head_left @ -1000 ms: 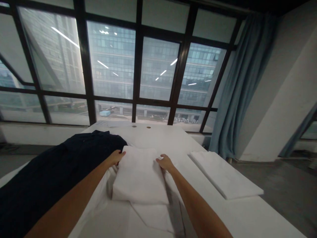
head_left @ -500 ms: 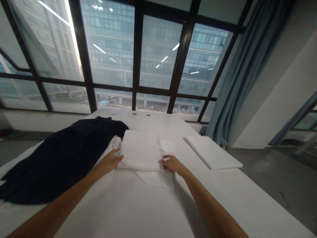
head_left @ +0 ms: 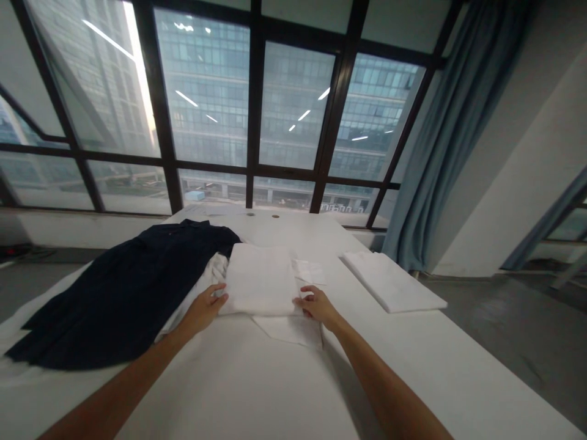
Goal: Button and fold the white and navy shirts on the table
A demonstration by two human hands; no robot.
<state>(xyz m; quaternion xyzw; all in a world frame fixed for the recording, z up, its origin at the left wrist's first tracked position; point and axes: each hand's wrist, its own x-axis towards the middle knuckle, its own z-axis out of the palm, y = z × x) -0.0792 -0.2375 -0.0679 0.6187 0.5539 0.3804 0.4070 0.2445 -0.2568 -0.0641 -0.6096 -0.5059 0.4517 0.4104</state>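
Here the left hand (head_left: 204, 308) and right hand (head_left: 318, 304), each grip spread flat, touch the folded white cloth (head_left: 259, 280) at its near corners.

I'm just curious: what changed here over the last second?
Both hands slid from the far corners of the folded white cloth to its near corners: left hand, right hand. The dark garment and second folded cloth stayed put.
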